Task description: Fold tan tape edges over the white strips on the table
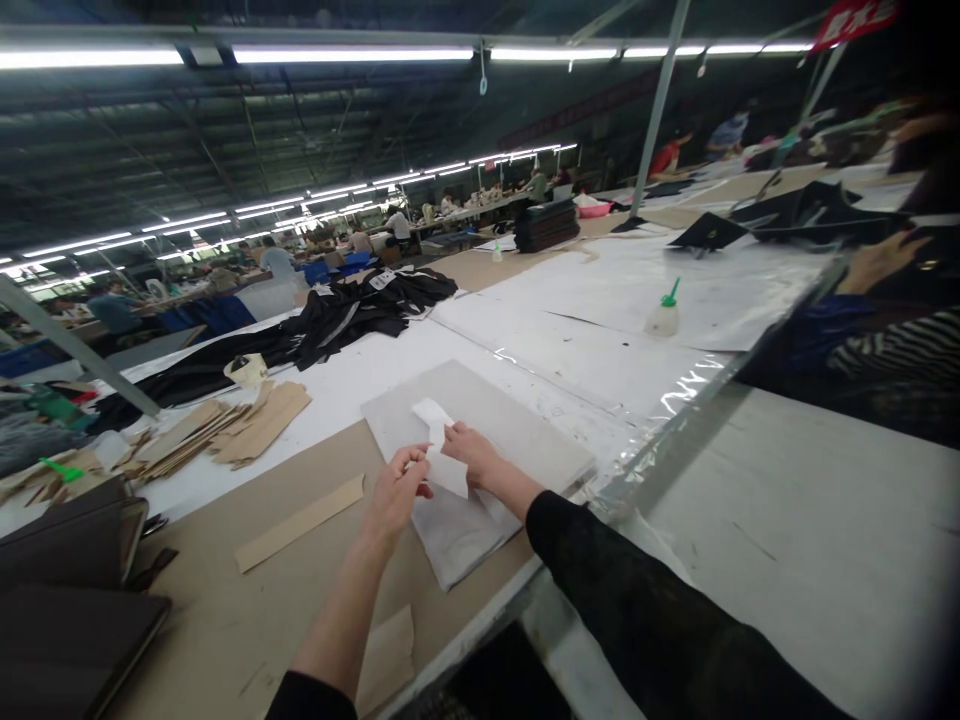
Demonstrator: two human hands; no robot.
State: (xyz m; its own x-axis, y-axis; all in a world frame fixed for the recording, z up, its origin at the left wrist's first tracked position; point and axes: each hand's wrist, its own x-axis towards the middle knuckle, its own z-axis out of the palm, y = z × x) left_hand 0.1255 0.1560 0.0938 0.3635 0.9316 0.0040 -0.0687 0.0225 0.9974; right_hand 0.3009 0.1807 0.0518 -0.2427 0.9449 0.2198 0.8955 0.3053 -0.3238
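Observation:
A thin white sheet [448, 472] is between my hands, over a flat light-grey panel [510, 410] lying on the work table. My left hand [401, 485] pinches the sheet's left edge with fingers bent. On the sheet's upper right side, my right hand [472, 455] has its fingers closed on it. A narrower white part reaches up and away beyond my fingers. Left of the panel, a tan paper strip [300, 522] lies on brown board [202, 590].
Brown paper pieces [259, 425] and black fabric [337, 320] lie at the left and back. A green-tipped bottle [663, 314] stands on the white table surface [555, 310]. Dark folders [67, 590] sit at lower left. At right, a co-worker's hand [881, 262] is beside black pieces.

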